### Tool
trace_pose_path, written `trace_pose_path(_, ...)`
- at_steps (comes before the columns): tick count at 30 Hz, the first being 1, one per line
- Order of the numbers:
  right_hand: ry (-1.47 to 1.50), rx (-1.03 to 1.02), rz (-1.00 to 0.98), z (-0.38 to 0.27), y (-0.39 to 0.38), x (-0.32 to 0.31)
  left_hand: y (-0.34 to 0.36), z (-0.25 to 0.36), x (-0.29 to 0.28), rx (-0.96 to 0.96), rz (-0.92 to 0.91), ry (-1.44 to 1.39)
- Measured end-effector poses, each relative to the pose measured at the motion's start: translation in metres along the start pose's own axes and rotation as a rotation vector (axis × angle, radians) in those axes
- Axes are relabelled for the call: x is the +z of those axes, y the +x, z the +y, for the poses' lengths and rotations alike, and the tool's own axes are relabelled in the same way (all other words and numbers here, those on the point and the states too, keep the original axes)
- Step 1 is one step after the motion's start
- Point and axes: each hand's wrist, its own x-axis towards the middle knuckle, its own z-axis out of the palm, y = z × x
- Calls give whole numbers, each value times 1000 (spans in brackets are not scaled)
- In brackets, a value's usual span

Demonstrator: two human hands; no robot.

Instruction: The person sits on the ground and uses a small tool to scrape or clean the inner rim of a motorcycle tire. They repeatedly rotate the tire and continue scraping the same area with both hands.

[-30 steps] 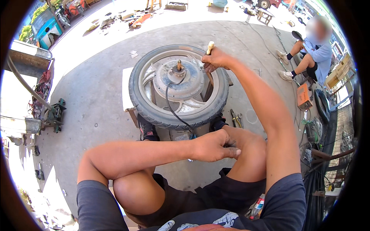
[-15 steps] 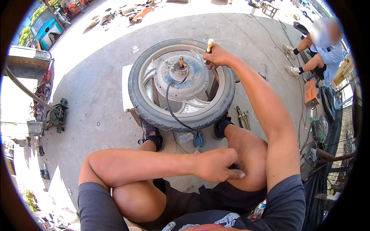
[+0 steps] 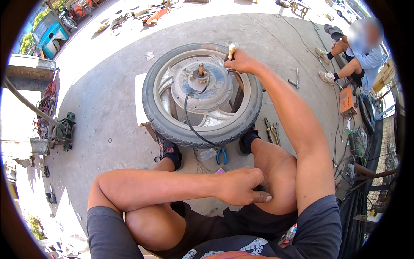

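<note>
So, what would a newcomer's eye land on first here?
Most likely the big spoked wheel filling the centre, its axle pointing up. Next, the right grip, closed around a pale-topped handle at the wheel's upper right. Then perhaps the bright orange box on the ground at far right, near a seated person.

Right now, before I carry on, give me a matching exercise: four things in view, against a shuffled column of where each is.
Things:
1. blue-handled pliers
2. orange box
3. black cable
4. pale-handled tool

Places:
A. across the wheel
B. held in the right grip
C. between the shoes
D. far right, near a seated person

Pairs: 1-C; 2-D; 3-A; 4-B
</note>
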Motion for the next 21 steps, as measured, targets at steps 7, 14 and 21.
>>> trace_pose_path(7,-79,-126,120,-27,-12,-7,-2,1,1,4,-3,7)
trace_pose_path(14,-243,-133,219,-47,-26,-16,3,-2,3,7,-20,3)
trace_pose_path(21,-197,-130,108,-48,-22,-23,4,-5,4,14,-19,12)
